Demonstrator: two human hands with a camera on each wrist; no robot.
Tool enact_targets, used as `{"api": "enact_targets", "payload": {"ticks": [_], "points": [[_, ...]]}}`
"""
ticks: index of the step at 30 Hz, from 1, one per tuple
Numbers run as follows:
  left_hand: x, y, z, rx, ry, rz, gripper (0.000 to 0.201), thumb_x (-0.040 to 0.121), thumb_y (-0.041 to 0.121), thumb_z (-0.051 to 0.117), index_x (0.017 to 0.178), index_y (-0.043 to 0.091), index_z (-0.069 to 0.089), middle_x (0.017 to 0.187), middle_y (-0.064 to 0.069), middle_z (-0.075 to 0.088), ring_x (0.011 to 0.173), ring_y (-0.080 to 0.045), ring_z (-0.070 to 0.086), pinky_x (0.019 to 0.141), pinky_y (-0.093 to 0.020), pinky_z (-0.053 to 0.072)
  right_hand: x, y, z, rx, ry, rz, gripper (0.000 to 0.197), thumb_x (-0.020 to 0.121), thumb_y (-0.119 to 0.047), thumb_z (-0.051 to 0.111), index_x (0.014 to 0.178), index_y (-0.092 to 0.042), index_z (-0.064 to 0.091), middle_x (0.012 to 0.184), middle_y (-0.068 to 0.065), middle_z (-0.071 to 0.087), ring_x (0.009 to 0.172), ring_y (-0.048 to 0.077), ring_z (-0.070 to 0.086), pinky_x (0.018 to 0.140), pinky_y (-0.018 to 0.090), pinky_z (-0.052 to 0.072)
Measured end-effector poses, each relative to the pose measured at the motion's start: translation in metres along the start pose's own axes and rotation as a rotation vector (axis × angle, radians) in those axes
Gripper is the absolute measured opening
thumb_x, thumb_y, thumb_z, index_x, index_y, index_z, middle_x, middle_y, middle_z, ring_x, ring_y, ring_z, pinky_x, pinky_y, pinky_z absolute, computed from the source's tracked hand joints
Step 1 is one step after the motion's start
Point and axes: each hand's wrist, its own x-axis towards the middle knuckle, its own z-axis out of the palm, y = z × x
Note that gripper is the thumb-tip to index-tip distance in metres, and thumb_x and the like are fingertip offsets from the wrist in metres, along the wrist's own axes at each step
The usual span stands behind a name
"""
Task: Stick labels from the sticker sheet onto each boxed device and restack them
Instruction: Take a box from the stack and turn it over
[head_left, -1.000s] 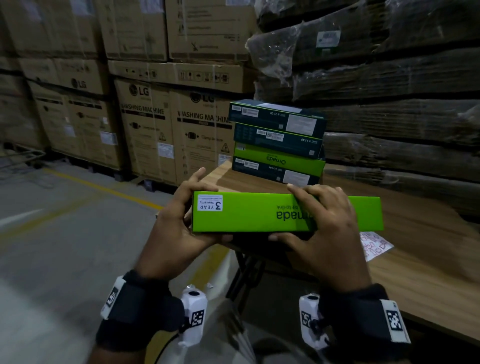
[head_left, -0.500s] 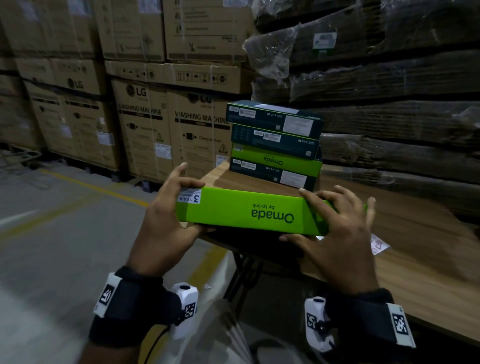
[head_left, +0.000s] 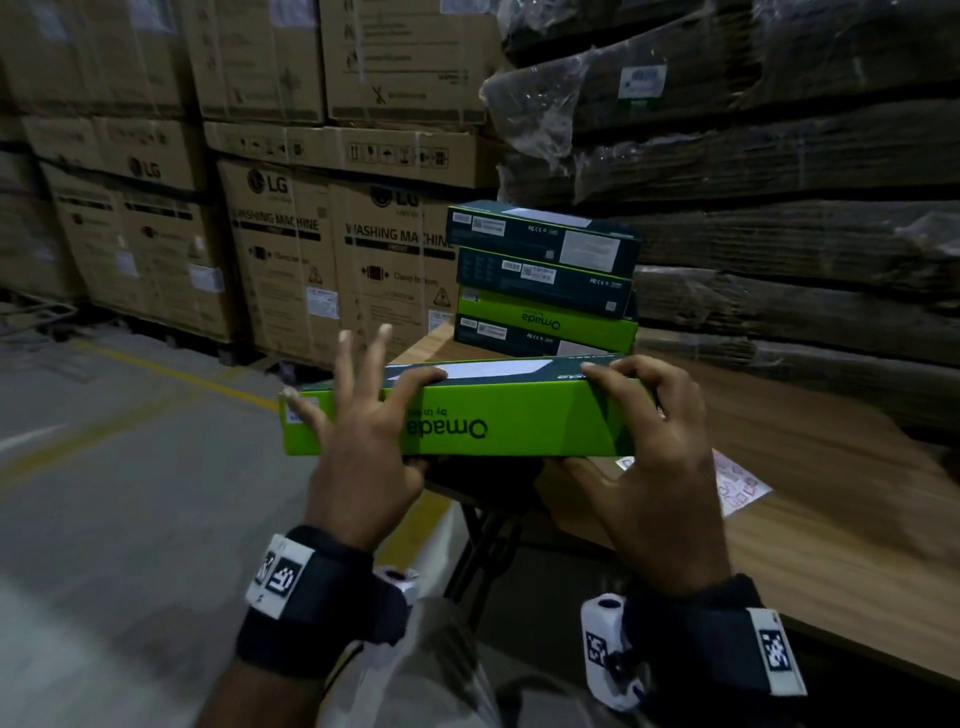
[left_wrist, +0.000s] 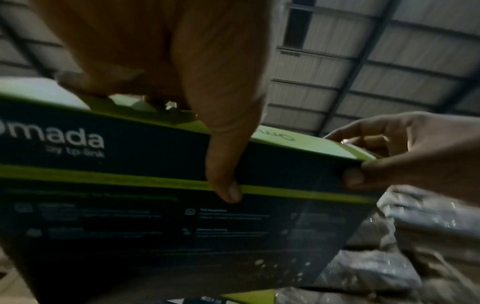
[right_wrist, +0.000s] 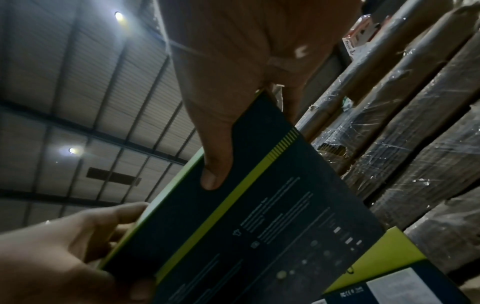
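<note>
Seen from the head view, the green boxed device (head_left: 509, 415) is held above the near edge of the bench (head_left: 831, 493), in front of the stack of boxes (head_left: 545, 280). It is clamped by the right hand (head_left: 654, 457), whose fingers are curled over the top edge. The left hand (head_left: 358, 447) is spread, with only one finger hooked on the top. Half a second ago the box was tilted and lower; now it is level and its dark top face can be seen. The sticker sheet (head_left: 737, 483) lies on the bench just beside the right hand.

In the left wrist view, the left thumb (left_wrist: 226, 185) is pressed under the dark face.

In the right wrist view, the right thumb (right_wrist: 213, 174) is also pressed underneath.

For a good placing, the box should probably be kept level and aligned with the stack before it is released.
</note>
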Motion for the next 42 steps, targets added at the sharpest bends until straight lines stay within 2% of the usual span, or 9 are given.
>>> {"api": "enact_targets", "payload": {"ticks": [6,11,16,18,20,27,33,37,42], "points": [[0.010,-0.026,0.004,-0.297,-0.007,-0.039,0.084,0.069,-0.015,0.080,0.129,0.040,0.059,0.177,0.011,0.022,0.167,-0.014,-0.009,0.119,-0.076,-0.009,-0.005,0.023,-0.014,0.163,-0.003,0.107,0.090,0.070,-0.018,0.098,0.149,-0.014,0.056,0.148,0.004,0.058,0.141,0.022,0.052,0.116,0.044,0.044],[0.018,-0.075,0.020,-0.521,-0.057,0.034,0.085,0.085,0.007,0.087,0.132,0.064,0.045,0.167,-0.017,0.040,0.167,-0.038,0.005,0.124,-0.012,-0.013,0.000,0.025,-0.023,0.123,-0.066,0.098,0.086,0.077,-0.025,0.090,0.154,-0.023,0.052,0.163,-0.004,0.046,0.156,0.017,0.034,0.128,0.037,0.030],[0.013,-0.084,0.044,-0.618,-0.131,-0.049,0.053,0.085,0.038,0.082,0.130,0.049,0.058,0.170,0.034,0.023,0.169,-0.027,0.003,0.129,-0.064,0.026,0.006,0.019,-0.020,0.000,-0.072,0.033,0.082,0.084,-0.047,0.077,0.159,-0.028,0.047,0.165,-0.003,0.043,0.160,0.023,0.026,0.128,0.063,0.016],[0.008,-0.075,0.034,-0.603,-0.163,-0.019,0.050,0.084,0.071,0.078,0.128,0.056,0.060,0.173,0.014,0.032,0.164,-0.037,0.023,0.124,-0.067,0.034,0.005,0.018,-0.022,-0.078,-0.057,0.033,0.081,0.083,-0.049,0.080,0.156,-0.030,0.051,0.159,-0.003,0.049,0.159,0.024,0.028,0.126,0.069,0.008],[0.006,-0.046,0.017,-0.623,-0.116,0.000,0.071,0.074,0.082,0.079,0.134,0.052,0.059,0.172,0.012,0.034,0.163,-0.035,0.027,0.128,-0.060,0.031,0.003,0.014,-0.021,-0.120,-0.039,0.036,0.081,0.081,-0.049,0.081,0.154,-0.033,0.052,0.156,-0.003,0.051,0.157,0.026,0.031,0.124,0.072,0.007],[-0.005,0.002,-0.024,-0.640,-0.047,0.065,0.085,0.072,0.050,0.095,0.143,0.019,0.058,0.160,0.040,0.039,0.166,-0.010,0.012,0.127,-0.062,0.034,0.004,0.011,-0.019,0.000,0.000,0.025,0.077,0.081,-0.051,0.084,0.150,-0.031,0.058,0.151,-0.002,0.055,0.151,0.027,0.040,0.120,0.069,0.029],[0.005,-0.017,-0.040,-0.650,-0.150,-0.007,0.091,0.070,0.053,0.095,0.147,0.034,0.052,0.162,0.030,0.042,0.165,-0.008,0.017,0.133,-0.052,0.026,0.005,0.018,-0.022,0.089,-0.038,0.054,0.082,0.077,-0.029,0.089,0.151,-0.027,0.057,0.153,-0.002,0.054,0.144,0.021,0.048,0.117,0.046,0.045],[0.002,-0.011,-0.038,-0.543,-0.124,0.012,0.118,0.072,0.029,0.093,0.168,0.009,0.028,0.151,0.045,0.042,0.131,0.030,0.041,0.107,-0.011,0.045,0.004,0.014,-0.022,0.026,-0.010,0.047,0.081,0.074,-0.032,0.090,0.149,-0.024,0.060,0.149,-0.002,0.058,0.140,0.020,0.052,0.113,0.046,0.048],[-0.011,0.006,-0.030,-0.597,0.136,-0.024,0.104,0.072,0.042,0.087,0.163,0.027,0.038,0.176,0.006,0.030,0.142,0.017,0.044,0.095,-0.001,0.044,0.002,0.006,-0.023,-0.082,-0.002,0.048,0.076,0.072,-0.045,0.091,0.141,-0.023,0.067,0.137,-0.002,0.064,0.131,0.024,0.057,0.103,0.049,0.048]]}}
